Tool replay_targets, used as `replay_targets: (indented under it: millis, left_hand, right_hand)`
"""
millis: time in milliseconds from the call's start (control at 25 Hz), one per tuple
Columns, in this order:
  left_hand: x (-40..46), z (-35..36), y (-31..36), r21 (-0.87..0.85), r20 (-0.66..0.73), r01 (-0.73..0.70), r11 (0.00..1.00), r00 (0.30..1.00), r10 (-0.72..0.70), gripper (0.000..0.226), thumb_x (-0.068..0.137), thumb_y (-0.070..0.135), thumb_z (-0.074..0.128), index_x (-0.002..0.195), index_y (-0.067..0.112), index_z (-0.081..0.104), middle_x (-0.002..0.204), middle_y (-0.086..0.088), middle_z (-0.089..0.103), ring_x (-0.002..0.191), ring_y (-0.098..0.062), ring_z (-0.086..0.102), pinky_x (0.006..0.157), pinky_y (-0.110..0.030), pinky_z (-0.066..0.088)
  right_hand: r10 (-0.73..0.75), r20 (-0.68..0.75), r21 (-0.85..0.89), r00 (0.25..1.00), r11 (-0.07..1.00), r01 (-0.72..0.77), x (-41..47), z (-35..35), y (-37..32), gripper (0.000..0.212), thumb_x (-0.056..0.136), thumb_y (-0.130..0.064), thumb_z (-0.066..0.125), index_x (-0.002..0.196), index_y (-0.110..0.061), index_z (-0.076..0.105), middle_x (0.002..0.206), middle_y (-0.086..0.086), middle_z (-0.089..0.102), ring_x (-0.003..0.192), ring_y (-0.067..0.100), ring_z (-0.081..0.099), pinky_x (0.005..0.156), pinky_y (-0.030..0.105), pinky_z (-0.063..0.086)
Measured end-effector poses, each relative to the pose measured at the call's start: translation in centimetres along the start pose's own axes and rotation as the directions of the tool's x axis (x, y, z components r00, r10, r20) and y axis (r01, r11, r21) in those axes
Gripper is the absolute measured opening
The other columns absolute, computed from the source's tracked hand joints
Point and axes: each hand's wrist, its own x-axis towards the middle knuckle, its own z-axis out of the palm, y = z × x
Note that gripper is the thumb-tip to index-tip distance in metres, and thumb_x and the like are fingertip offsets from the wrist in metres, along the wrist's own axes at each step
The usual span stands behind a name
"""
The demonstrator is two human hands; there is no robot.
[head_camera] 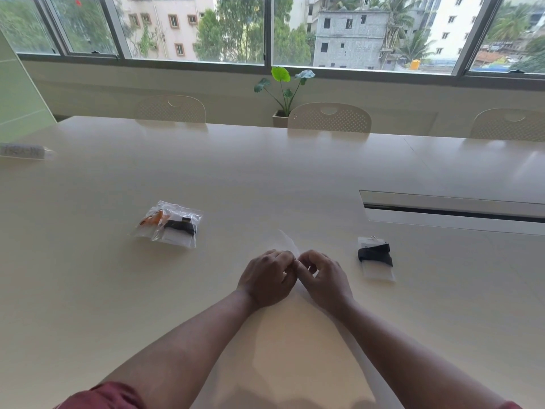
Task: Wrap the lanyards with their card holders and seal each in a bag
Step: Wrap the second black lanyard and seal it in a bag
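My left hand and my right hand meet over the middle of the table, and both pinch the near edge of a clear empty plastic bag that stands up between them. A card holder wrapped in a black lanyard lies bare on the table to the right of my right hand. To the left lie two sealed clear bags: one with an orange lanyard, partly under one with a black lanyard.
The long cream table has a recessed cable slot at the right. A clear packet of more bags lies at the far left edge. Chairs and a potted plant stand beyond the far edge.
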Motion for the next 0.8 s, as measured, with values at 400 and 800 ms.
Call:
replay_targets:
  millis: [400, 800]
  left_hand:
    - [-0.01, 0.02, -0.21, -0.049, 0.018, 0.021, 0.999, 1.0, -0.02, 0.02, 0.104, 0.031, 0.042, 0.09, 0.021, 0.052, 0.086, -0.001, 0.064, 0.084, -0.026, 0.058, 0.07, -0.04, 0.047]
    - [0.08, 0.03, -0.43, -0.041, 0.074, 0.026, 0.999, 0.997, -0.023, 0.028, 0.102, 0.045, 0.041, 0.085, 0.022, 0.045, 0.081, -0.001, 0.062, 0.08, -0.026, 0.057, 0.065, -0.037, 0.042]
  right_hand:
    - [0.006, 0.046, -0.035, 0.999, 0.999, -0.004, 0.26, 0.06, 0.45, 0.015, 0.091, -0.051, 0.042, 0.085, -0.039, 0.049, 0.078, -0.014, 0.061, 0.071, 0.009, 0.052, 0.06, 0.031, 0.039]
    - [0.012, 0.062, -0.046, 0.998, 0.999, -0.009, 0.23, 0.09, 0.64, 0.014, 0.091, -0.046, 0.058, 0.089, -0.032, 0.062, 0.073, -0.016, 0.064, 0.067, 0.004, 0.054, 0.061, 0.032, 0.044]
